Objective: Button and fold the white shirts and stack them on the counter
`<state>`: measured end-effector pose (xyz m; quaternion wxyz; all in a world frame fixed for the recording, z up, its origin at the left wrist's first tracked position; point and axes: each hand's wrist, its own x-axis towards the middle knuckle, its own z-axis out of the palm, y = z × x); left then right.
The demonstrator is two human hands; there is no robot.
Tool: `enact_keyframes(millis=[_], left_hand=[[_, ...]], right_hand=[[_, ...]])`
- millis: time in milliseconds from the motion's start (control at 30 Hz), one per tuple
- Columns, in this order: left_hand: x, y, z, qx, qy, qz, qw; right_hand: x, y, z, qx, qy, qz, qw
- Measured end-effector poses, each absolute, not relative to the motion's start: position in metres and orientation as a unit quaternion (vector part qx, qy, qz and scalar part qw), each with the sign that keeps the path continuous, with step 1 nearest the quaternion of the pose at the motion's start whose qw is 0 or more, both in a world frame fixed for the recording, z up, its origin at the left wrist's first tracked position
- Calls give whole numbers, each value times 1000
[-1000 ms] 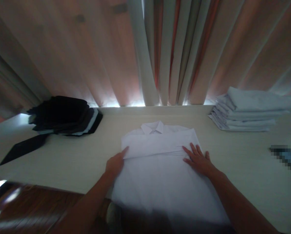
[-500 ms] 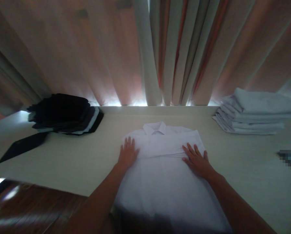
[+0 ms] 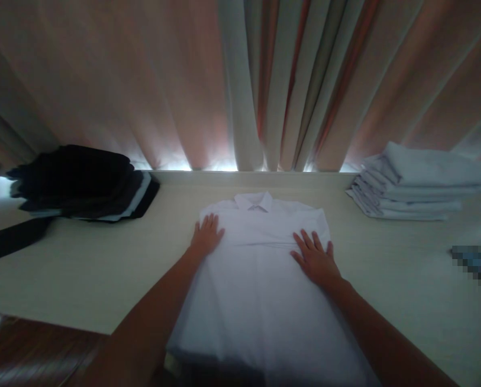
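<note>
A white collared shirt (image 3: 260, 290) lies on the pale table in front of me, its collar at the far end and its lower end reaching back toward my body. A folded layer crosses its upper part, with creases between my hands. My left hand (image 3: 207, 235) rests flat on the shirt's left side, fingers spread. On the right side, my right hand (image 3: 316, 260) presses flat on the cloth with its fingers apart. Neither hand grips the fabric.
A stack of dark folded clothes (image 3: 79, 183) stands at the back left, beside a flat dark item (image 3: 16, 239). At the back right is a pile of white folded clothes (image 3: 421, 183). A pixelated object (image 3: 476, 263) lies at the right. Curtains (image 3: 151, 80) hang behind the table (image 3: 103, 269).
Both hands stay flat on the shirt and appear slightly further left and up. The view has shifted a little, and the folded layer looks flatter between the hands.
</note>
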<state>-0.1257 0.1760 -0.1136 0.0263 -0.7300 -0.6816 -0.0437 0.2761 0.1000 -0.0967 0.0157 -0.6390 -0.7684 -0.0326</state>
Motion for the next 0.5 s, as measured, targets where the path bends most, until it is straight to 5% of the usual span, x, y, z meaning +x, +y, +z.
enact_keyframes(millis=[267, 500], left_hand=[[-131, 239, -106, -766, -639, -68, -12], [-130, 178, -56, -724, -659, -201, -26]], right_hand=[[264, 131, -98, -672, -740, -19, 22], [262, 115, -66, -666, -737, -7, 116]])
